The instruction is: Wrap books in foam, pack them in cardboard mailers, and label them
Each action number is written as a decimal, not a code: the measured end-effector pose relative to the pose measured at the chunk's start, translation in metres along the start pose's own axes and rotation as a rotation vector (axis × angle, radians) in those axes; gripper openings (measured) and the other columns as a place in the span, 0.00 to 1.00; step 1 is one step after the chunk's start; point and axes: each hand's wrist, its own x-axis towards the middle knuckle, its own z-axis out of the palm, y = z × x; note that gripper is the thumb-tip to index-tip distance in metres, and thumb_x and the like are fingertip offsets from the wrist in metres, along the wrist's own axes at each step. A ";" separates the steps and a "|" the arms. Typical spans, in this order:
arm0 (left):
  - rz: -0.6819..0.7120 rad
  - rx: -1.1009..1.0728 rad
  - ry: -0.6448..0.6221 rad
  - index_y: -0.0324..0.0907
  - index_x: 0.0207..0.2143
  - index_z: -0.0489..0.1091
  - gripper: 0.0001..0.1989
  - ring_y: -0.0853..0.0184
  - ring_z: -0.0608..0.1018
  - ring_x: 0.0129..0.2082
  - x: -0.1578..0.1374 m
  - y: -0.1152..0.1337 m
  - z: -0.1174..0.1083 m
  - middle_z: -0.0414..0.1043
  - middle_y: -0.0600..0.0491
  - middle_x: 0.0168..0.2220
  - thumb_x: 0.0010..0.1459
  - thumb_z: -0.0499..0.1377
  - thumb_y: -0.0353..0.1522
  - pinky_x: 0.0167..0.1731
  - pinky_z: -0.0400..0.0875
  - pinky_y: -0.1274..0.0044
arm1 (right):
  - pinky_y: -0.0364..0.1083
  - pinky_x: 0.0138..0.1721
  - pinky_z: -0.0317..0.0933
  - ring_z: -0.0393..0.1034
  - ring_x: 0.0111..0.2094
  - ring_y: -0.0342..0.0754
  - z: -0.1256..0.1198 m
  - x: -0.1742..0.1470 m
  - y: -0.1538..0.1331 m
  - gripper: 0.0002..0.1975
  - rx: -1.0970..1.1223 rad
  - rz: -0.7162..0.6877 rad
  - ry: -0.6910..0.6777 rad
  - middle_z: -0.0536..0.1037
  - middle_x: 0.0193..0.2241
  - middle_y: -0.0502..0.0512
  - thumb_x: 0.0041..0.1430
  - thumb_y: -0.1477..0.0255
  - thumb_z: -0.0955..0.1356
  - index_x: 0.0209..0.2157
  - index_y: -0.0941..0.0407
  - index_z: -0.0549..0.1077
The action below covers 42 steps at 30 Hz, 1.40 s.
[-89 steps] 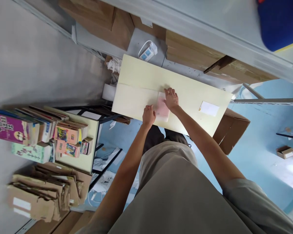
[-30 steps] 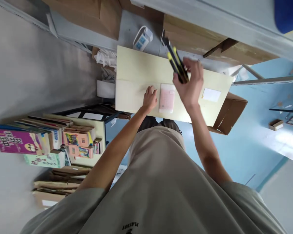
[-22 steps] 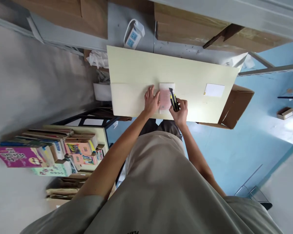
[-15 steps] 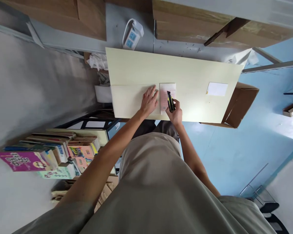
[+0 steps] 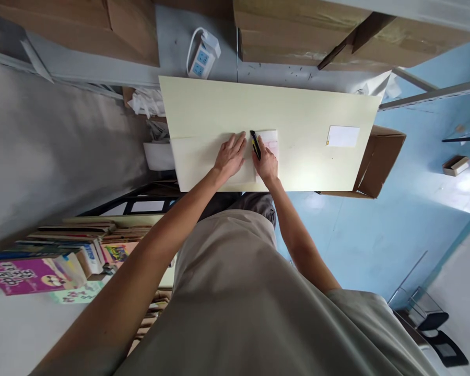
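Observation:
My left hand (image 5: 231,155) lies flat, fingers apart, on a large pale sheet (image 5: 196,162) that covers the near left of the cream table board (image 5: 305,112). In my right hand (image 5: 267,163) is a black and yellow utility knife (image 5: 255,144), gripped with its tip pointing away from me. The knife is over the left edge of a small white and pink printed booklet (image 5: 272,137), beside the pale sheet. My right hand hides much of the booklet. I cannot tell whether the blade touches the paper.
A white card (image 5: 343,136) lies at the board's right. Behind the board are a power strip (image 5: 202,58) and large cardboard boxes (image 5: 290,36). An open carton (image 5: 382,162) stands off the right end. Stacked books (image 5: 55,261) are at lower left.
My right hand has brought the utility knife leftward from over the booklet's middle to its left edge. My left hand stays flat on the sheet. The whole view has shifted slightly.

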 end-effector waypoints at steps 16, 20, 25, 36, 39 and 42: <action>-0.017 0.116 -0.107 0.37 0.89 0.55 0.44 0.32 0.54 0.89 0.002 0.010 -0.010 0.49 0.36 0.90 0.78 0.62 0.39 0.84 0.58 0.41 | 0.61 0.65 0.73 0.82 0.62 0.65 0.011 0.002 -0.012 0.36 -0.038 0.050 -0.001 0.80 0.69 0.74 0.91 0.63 0.53 0.91 0.54 0.44; -0.004 0.081 -0.080 0.38 0.88 0.56 0.44 0.32 0.54 0.89 0.003 0.007 -0.007 0.51 0.36 0.90 0.79 0.62 0.43 0.84 0.58 0.40 | 0.64 0.64 0.73 0.82 0.61 0.66 0.017 -0.003 -0.012 0.37 -0.043 0.060 -0.010 0.79 0.69 0.76 0.92 0.61 0.51 0.92 0.54 0.38; 0.002 0.051 -0.084 0.39 0.88 0.57 0.42 0.31 0.54 0.89 0.003 0.005 -0.006 0.50 0.36 0.90 0.79 0.61 0.41 0.84 0.57 0.39 | 0.60 0.64 0.74 0.82 0.60 0.63 0.018 -0.016 -0.013 0.37 -0.083 0.069 -0.018 0.80 0.70 0.72 0.90 0.65 0.52 0.92 0.52 0.38; 0.008 0.083 -0.103 0.36 0.89 0.54 0.43 0.30 0.52 0.89 -0.002 0.014 -0.013 0.47 0.34 0.90 0.78 0.58 0.38 0.83 0.56 0.37 | 0.59 0.60 0.75 0.83 0.57 0.63 0.028 -0.043 -0.013 0.39 -0.129 0.093 -0.033 0.80 0.68 0.75 0.90 0.68 0.53 0.91 0.52 0.32; 0.007 0.093 -0.107 0.35 0.89 0.53 0.43 0.30 0.52 0.89 -0.003 0.015 -0.013 0.47 0.33 0.90 0.78 0.58 0.38 0.83 0.56 0.36 | 0.59 0.59 0.75 0.83 0.57 0.63 0.032 -0.051 -0.012 0.40 -0.122 0.088 -0.032 0.80 0.68 0.75 0.89 0.69 0.53 0.90 0.52 0.27; 0.016 0.080 -0.102 0.34 0.89 0.51 0.45 0.30 0.52 0.89 -0.003 0.014 -0.013 0.48 0.32 0.90 0.78 0.58 0.39 0.84 0.55 0.36 | 0.57 0.59 0.76 0.83 0.56 0.63 0.035 -0.060 -0.012 0.41 -0.127 0.103 -0.031 0.81 0.67 0.73 0.89 0.68 0.54 0.91 0.50 0.27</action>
